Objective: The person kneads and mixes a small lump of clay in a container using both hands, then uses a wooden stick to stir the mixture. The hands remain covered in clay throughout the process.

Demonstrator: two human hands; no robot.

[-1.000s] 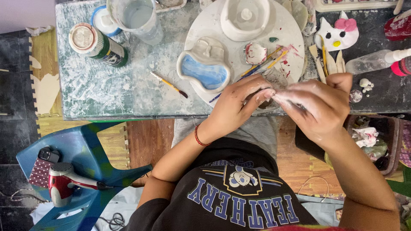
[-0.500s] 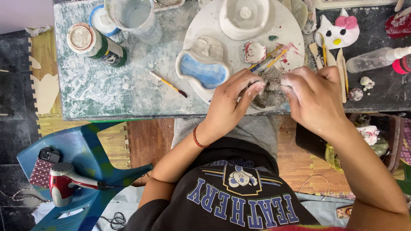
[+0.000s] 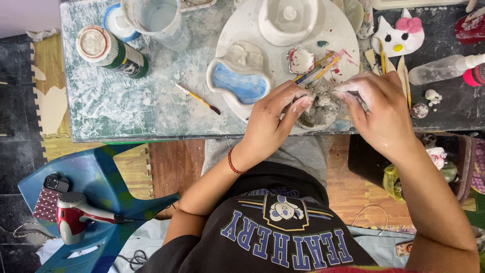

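Observation:
A lump of wet grey clay [image 3: 320, 106] sits at the near edge of the white round board [image 3: 252, 23]. My left hand [image 3: 273, 119] presses its fingertips into the clay's left side, and a red string bracelet shows on that wrist. From the right, my right hand [image 3: 381, 114] pinches the clay's top edge; its fingers are smeared with pale clay. Both hands grip the same lump over the table's front edge.
On the board lie a blue-glazed dish [image 3: 242, 78], a white clay vessel [image 3: 288, 17] and several brushes [image 3: 318, 68]. A loose brush [image 3: 198, 98], a can [image 3: 111, 50] and a water jar [image 3: 159, 20] stand left. A blue stool [image 3: 101, 187] holds a red hair dryer [image 3: 76, 217].
My hands have come together around the clay lump; the right hand, open and farther right a second ago, now pinches the clay's right side.

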